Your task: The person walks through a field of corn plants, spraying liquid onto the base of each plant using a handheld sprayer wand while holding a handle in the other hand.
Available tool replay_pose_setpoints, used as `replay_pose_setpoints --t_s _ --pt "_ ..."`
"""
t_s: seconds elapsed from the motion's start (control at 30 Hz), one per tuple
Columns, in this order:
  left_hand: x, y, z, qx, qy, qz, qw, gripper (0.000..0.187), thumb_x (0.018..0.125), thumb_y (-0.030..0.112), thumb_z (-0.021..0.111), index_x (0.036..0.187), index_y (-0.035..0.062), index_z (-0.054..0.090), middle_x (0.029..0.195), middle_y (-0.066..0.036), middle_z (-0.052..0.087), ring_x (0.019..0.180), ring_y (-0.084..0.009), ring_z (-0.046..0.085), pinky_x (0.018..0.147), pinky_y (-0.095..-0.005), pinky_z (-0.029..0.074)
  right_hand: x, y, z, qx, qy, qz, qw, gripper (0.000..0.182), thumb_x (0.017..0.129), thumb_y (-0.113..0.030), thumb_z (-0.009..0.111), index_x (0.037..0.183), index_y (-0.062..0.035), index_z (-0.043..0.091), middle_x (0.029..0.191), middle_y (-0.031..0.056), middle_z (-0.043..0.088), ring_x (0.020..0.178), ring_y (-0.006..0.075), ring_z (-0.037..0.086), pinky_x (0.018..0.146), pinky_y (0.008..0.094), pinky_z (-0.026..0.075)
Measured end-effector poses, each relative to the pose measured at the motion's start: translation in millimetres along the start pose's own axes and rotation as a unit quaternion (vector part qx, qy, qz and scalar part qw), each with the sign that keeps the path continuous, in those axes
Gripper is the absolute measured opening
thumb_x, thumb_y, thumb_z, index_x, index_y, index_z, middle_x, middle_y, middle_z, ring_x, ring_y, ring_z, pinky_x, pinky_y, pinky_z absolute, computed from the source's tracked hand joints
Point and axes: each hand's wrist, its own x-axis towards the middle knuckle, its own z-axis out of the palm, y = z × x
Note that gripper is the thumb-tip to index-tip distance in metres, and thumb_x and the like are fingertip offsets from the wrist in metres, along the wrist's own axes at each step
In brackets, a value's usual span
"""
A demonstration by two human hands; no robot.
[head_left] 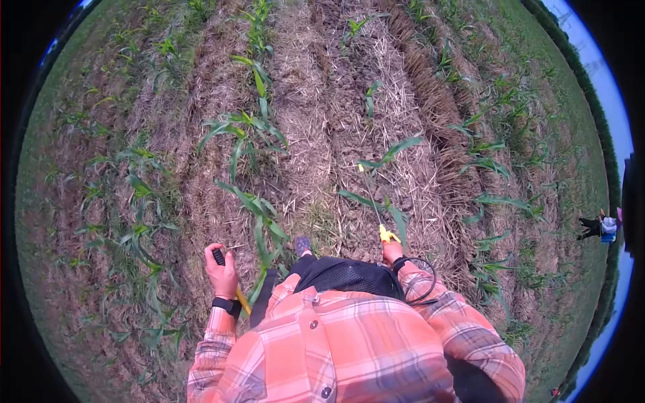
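My left hand [220, 272] is wrapped round the black grip of a lever [218, 256], whose yellow shaft runs down past the wrist. On the right, my right hand [392, 252] holds the yellow handle of a spray wand [386, 234]. The thin wand points forward and slightly left, and its yellow nozzle [361, 168] hangs near a green plant [392, 156]. A black hose [433, 285] loops beside the right wrist.
Rows of young green plants [252, 131] run forward through soil covered with dry straw [302, 127]. One shoe [302, 245] shows ahead of my body. Another person [601, 227] stands far off at the right edge, near a tree line.
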Motion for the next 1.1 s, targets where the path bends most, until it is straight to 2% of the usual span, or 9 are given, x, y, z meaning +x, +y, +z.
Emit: replay_pose_setpoints --t_s 0.1,0.23,0.3,0.33,0.37,0.5,0.57,0.77,1.1 --pt "22.7 -11.7 -3.7 -0.008 -0.005 -0.010 1.000 0.018 0.072 0.003 0.050 0.087 0.0092 0.042 0.055 0.004 0.035 0.043 -0.0048 0.034 0.038 -0.0209 0.028 -74.1 -123.7 -32.8 -0.013 -0.082 0.001 0.997 0.033 0.078 -0.030 0.041 0.063 -0.0024 0.051 0.050 0.0067 0.050 0.035 0.0176 0.047 0.033 0.0321 0.037" --pt "46.2 5.7 -0.4 0.004 0.000 -0.018 1.000 0.018 0.071 0.001 0.050 0.086 0.0077 0.043 0.054 0.002 0.037 0.046 -0.0079 0.036 0.042 -0.0241 0.031 -71.0 -162.4 -8.9 -0.166 -0.009 -0.236 0.957 0.034 0.077 -0.035 0.043 0.071 -0.0032 0.055 0.058 0.0066 0.056 0.047 0.0186 0.053 0.044 0.0321 0.042" --pt "57.4 11.4 0.5 -0.006 -0.007 -0.032 0.999 0.018 0.071 0.001 0.050 0.086 0.0077 0.042 0.054 0.002 0.037 0.046 -0.0077 0.036 0.042 -0.0238 0.030 -68.6 -180.2 -6.5 -0.109 -0.117 -0.162 0.974 0.034 0.077 -0.037 0.043 0.071 -0.0052 0.056 0.060 0.0059 0.057 0.049 0.0179 0.054 0.046 0.0308 0.042" --pt "62.3 13.3 2.7 -0.017 -0.012 -0.048 0.999 0.019 0.071 0.001 0.049 0.087 0.0077 0.042 0.055 0.002 0.037 0.046 -0.0075 0.035 0.042 -0.0234 0.030 -74.5 -195.6 -13.6 -0.134 -0.114 -0.223 0.959 0.034 0.077 -0.038 0.043 0.072 -0.0069 0.056 0.060 0.0048 0.056 0.050 0.0158 0.054 0.047 0.0293 0.041" --pt "66.5 11.9 3.8 -0.018 -0.014 -0.046 0.999 0.019 0.071 0.001 0.049 0.087 0.0077 0.042 0.055 0.002 0.037 0.046 -0.0075 0.035 0.042 -0.0234 0.030 -87.5 -219.8 -26.5 -0.120 -0.176 -0.185 0.959 0.037 0.075 -0.034 0.043 0.082 -0.0001 0.056 0.079 0.0191 0.056 0.077 0.0325 0.054 0.068 0.0382 0.041" --pt "90.4 32.0 9.5 -0.021 -0.017 -0.029 0.999 0.020 0.071 0.001 0.049 0.088 0.0078 0.041 0.056 0.001 0.038 0.047 -0.0072 0.036 0.042 -0.0228 0.030 -74.4 -243.5 -25.2 -0.085 -0.246 -0.210 0.943 0.034 0.076 -0.035 0.044 0.077 -0.0022 0.055 0.067 0.0126 0.058 0.066 0.0253 0.056 0.060 0.0347 0.042" --pt "99.7 38.9 18.6 -0.002 0.006 -0.013 1.000 0.020 0.071 0.001 0.049 0.088 0.0079 0.041 0.056 0.001 0.037 0.047 -0.0074 0.035 0.042 -0.0233 0.030 -56.9 -245.7 -18.0 -0.054 -0.256 -0.221 0.940 0.031 0.078 -0.035 0.045 0.072 -0.0054 0.054 0.058 0.0037 0.054 0.048 0.0132 0.050 0.045 0.0279 0.039" --pt "150.9 72.5 54.7 0.050 0.012 0.019 0.998 0.020 0.071 0.000 0.048 0.088 0.0076 0.042 0.056 0.001 0.037 0.047 -0.0080 0.035 0.043 -0.0233 0.030 15.1 -261.2 -24.4 -0.050 -0.206 -0.224 0.951 0.033 0.076 -0.035 0.046 0.069 -0.0042 0.056 0.056 0.0059 0.055 0.048 0.0148 0.053 0.046 0.0280 0.040" --pt "220.7 119.7 135.4 0.080 -0.041 0.053 0.995 0.020 0.070 0.000 0.049 0.087 0.0061 0.042 0.059 0.000 0.036 0.050 -0.0082 0.034 0.045 -0.0227 0.030 101.5 -242.1 -105.1 0.177 -0.102 0.043 0.978 0.029 0.078 -0.029 0.044 0.063 -0.0039 0.047 0.048 0.0038 0.045 0.032 0.0143 0.040 0.029 0.0293 0.032"
